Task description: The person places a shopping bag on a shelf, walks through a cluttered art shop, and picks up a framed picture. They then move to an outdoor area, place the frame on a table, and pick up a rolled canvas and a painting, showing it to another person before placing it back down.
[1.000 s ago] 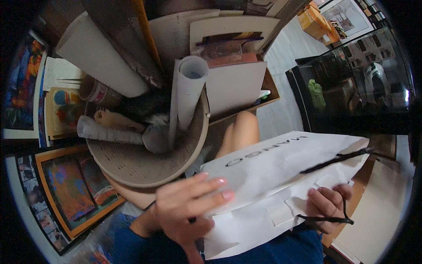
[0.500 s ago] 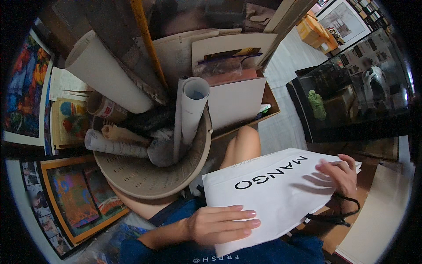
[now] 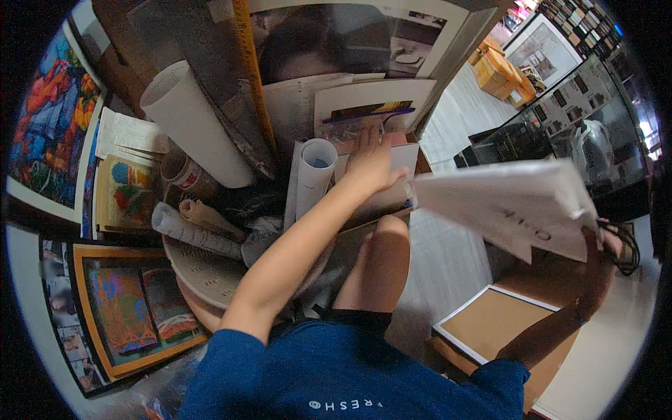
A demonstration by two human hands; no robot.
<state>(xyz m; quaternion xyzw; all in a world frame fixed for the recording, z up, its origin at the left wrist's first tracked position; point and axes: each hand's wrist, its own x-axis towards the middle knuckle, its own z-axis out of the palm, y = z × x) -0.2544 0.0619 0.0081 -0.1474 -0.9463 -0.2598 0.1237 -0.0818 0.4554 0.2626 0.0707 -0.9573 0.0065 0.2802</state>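
Observation:
My left hand [image 3: 371,164] reaches forward across the basket, its fingers stretched and apart. It rests at the top edge of a white board [image 3: 395,159] among flat sheets, in front of a clear plastic sleeve [image 3: 343,129]. Whether its fingertips pinch anything is hidden. At the right, my right hand [image 3: 607,246] grips one end of a white paper bag [image 3: 497,203] with dark lettering, held up on its side and blurred by motion. The bag's black cord handles [image 3: 628,248] hang beside that hand. My left forearm covers part of the basket's rim.
A perforated grey basket [image 3: 203,273] holds several paper rolls, among them a large white tube [image 3: 196,126]. Framed pictures [image 3: 133,301] lean at the left. A glass case [image 3: 560,140] stands at the right, above a white-edged brown panel [image 3: 497,318].
My left hand has left the bag and moved forward to the upright boards. The bag has been lifted off my lap and swung right in my right hand, uncovering the brown panel.

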